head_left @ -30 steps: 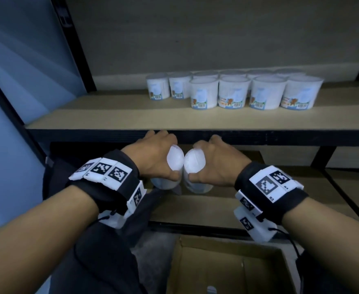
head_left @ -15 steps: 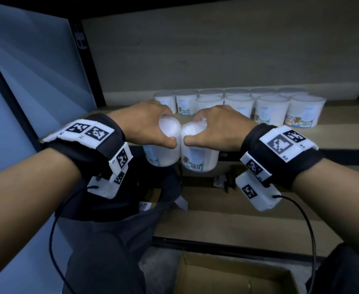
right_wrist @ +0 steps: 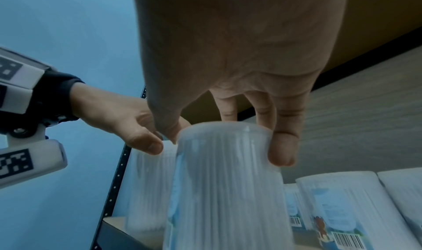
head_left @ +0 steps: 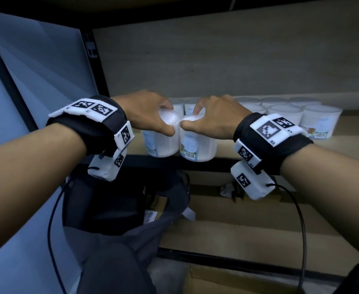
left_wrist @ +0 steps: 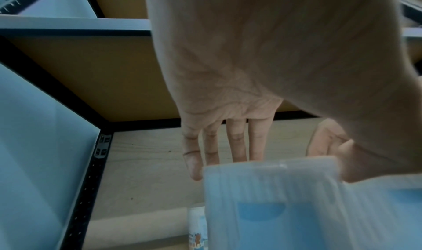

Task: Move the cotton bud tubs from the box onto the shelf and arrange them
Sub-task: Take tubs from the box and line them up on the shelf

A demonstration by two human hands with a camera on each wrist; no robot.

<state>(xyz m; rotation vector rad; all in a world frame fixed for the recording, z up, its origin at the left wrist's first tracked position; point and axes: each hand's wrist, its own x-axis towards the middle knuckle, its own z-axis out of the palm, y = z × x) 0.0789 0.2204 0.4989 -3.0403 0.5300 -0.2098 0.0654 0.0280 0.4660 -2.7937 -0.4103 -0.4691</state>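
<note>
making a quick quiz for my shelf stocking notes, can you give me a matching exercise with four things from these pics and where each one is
Things:
1. left hand
2. right hand
3. cardboard box
4. black bag

Places:
a. on the floor below the shelves
b. grips the tub with the barcode facing the camera
c. grips the tub nearer the blue wall
d. under the left wrist, beside the lower shelf

Pairs: 1-c, 2-b, 3-a, 4-d

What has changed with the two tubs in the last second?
Both hands, left hand and right hand, have lifted their tubs from below the shelf up to its front edge. The grips are unchanged, and the shelved tubs have stayed put.
</note>
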